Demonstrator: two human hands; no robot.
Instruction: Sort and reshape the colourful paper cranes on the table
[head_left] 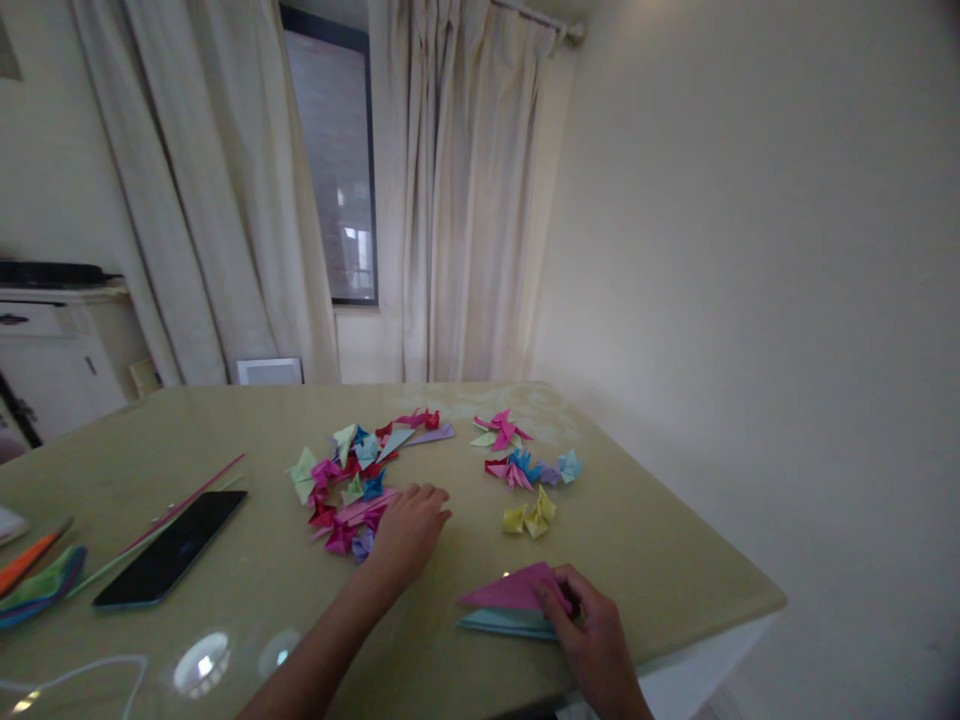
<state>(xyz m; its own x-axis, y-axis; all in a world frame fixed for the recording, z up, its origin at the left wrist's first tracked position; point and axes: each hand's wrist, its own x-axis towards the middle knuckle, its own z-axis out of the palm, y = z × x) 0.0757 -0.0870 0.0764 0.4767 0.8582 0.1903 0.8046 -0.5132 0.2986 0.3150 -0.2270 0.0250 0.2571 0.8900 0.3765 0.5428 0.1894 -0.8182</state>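
Observation:
My right hand (596, 635) pinches a pink folded paper (510, 588) between thumb and fingers near the table's front edge. Under the pink one, a light blue folded paper (508, 624) lies on the table, partly covered. My left hand (411, 530) is at the right side of a cluster of folded paper figures, its fingers loosely bent and the thumb side apart. Beside that hand are a long pink folded paper (364, 509) and a purple paper piece (363, 546). Its fingertips are partly hidden, and I see nothing held in it.
More folded figures lie on the right: a pink one (504, 430), a blue one (523, 462) and yellow ones (537, 516). At left are a black phone (174, 550), a thin pink stick (199, 492) and orange scissors (26, 562). A wall (720, 300) borders the right side.

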